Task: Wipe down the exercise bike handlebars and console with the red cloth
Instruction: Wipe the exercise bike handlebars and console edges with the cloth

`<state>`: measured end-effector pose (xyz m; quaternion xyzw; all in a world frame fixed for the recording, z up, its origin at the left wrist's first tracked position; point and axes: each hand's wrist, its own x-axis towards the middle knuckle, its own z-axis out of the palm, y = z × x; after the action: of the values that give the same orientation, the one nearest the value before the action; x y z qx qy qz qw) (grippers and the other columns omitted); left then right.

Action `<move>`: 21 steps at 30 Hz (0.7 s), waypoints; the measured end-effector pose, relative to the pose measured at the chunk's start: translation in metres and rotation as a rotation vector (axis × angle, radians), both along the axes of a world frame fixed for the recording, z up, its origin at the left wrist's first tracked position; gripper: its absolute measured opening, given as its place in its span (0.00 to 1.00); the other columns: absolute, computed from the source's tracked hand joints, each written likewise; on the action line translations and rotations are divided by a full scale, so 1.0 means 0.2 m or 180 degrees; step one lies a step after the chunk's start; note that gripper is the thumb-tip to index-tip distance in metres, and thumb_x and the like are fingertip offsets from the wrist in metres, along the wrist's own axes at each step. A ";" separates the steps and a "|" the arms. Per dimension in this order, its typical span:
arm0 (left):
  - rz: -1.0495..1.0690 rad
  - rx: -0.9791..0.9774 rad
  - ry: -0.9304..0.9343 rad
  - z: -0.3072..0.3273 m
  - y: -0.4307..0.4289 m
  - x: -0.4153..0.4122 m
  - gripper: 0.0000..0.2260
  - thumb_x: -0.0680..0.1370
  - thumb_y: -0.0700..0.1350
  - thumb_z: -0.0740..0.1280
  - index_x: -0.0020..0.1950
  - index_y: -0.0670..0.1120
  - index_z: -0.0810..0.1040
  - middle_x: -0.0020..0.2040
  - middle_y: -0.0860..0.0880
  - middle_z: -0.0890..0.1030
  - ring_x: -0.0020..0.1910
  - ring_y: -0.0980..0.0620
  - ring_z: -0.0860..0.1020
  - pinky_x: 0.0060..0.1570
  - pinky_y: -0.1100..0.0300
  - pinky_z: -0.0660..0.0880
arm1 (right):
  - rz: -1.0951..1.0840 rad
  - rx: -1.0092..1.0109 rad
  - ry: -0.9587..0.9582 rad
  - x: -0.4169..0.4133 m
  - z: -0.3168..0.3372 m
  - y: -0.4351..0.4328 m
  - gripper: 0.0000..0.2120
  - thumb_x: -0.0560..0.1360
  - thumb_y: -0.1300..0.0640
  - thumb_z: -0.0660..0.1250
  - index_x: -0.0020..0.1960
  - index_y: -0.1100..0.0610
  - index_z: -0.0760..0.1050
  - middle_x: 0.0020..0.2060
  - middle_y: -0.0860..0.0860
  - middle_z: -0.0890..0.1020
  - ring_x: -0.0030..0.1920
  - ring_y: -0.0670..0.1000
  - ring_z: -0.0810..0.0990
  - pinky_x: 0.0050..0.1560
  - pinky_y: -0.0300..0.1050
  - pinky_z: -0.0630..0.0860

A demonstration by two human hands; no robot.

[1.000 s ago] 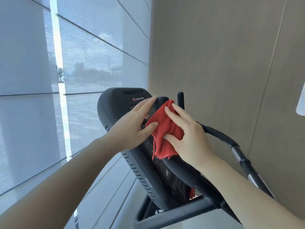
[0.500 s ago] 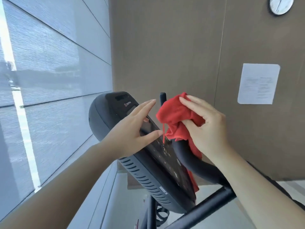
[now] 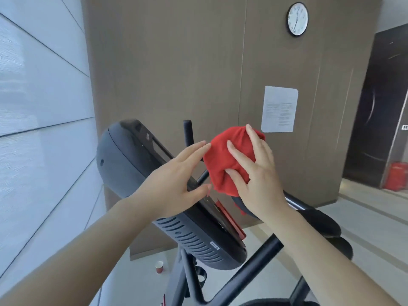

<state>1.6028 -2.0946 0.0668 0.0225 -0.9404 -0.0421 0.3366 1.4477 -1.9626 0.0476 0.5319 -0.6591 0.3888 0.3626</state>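
Note:
The bike's black console (image 3: pixel 132 164) tilts across the middle of the view, screen facing right. My left hand (image 3: pixel 174 182) lies flat on its face with fingers spread, holding nothing. My right hand (image 3: pixel 256 173) grips the bunched red cloth (image 3: pixel 223 157) and presses it over a dark handlebar end (image 3: pixel 242 206) just right of the console. A thin upright black post (image 3: pixel 188 133) stands behind the cloth. The black handlebar tube (image 3: pixel 249 259) runs diagonally below my right forearm.
A brown panelled wall stands close behind the bike, with a paper notice (image 3: pixel 279 109) and a clock (image 3: pixel 297 18). Frosted window panels fill the left. A red paper cup (image 3: pixel 159 267) sits on the floor. A dark door (image 3: pixel 379 107) and red cans (image 3: pixel 397 176) are far right.
My right hand has carried the red cloth off the console face, rightwards and up onto the handlebar end. The view has swung right. My left hand stays on the console.

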 end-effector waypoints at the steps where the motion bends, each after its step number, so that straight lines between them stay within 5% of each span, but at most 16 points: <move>1: -0.0014 0.0000 0.0021 0.00 0.00 0.00 0.35 0.73 0.61 0.59 0.75 0.57 0.48 0.75 0.63 0.51 0.66 0.61 0.66 0.60 0.66 0.66 | 0.0029 -0.0010 -0.0037 0.00 -0.01 -0.01 0.26 0.74 0.60 0.68 0.70 0.50 0.67 0.74 0.53 0.58 0.73 0.55 0.57 0.70 0.46 0.55; 7: -0.0176 -0.0102 0.0040 -0.04 0.01 -0.05 0.34 0.73 0.59 0.58 0.76 0.54 0.51 0.76 0.61 0.51 0.70 0.61 0.61 0.65 0.63 0.67 | 0.0139 -0.0270 -0.0124 0.01 -0.10 0.00 0.23 0.74 0.64 0.66 0.68 0.52 0.69 0.71 0.49 0.62 0.71 0.48 0.61 0.70 0.42 0.60; 15: -0.0324 0.0001 -0.0148 -0.18 0.06 -0.15 0.37 0.76 0.53 0.62 0.76 0.51 0.41 0.75 0.61 0.37 0.72 0.55 0.60 0.60 0.55 0.72 | 0.0283 -0.0085 -0.0287 0.00 -0.16 0.04 0.23 0.75 0.63 0.65 0.68 0.52 0.68 0.72 0.48 0.61 0.72 0.49 0.61 0.70 0.33 0.56; 21: -0.0373 0.0020 0.0117 -0.10 0.02 -0.17 0.36 0.76 0.54 0.62 0.76 0.53 0.43 0.76 0.63 0.43 0.69 0.55 0.65 0.57 0.54 0.75 | 0.0295 -0.0111 -0.0162 -0.01 -0.03 -0.01 0.21 0.75 0.63 0.66 0.66 0.52 0.71 0.73 0.49 0.62 0.72 0.51 0.62 0.68 0.41 0.63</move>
<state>1.5687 -2.0912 0.0462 -0.0323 -0.9337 -0.0650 0.3507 1.4458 -1.9636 0.0408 0.5454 -0.6359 0.4300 0.3365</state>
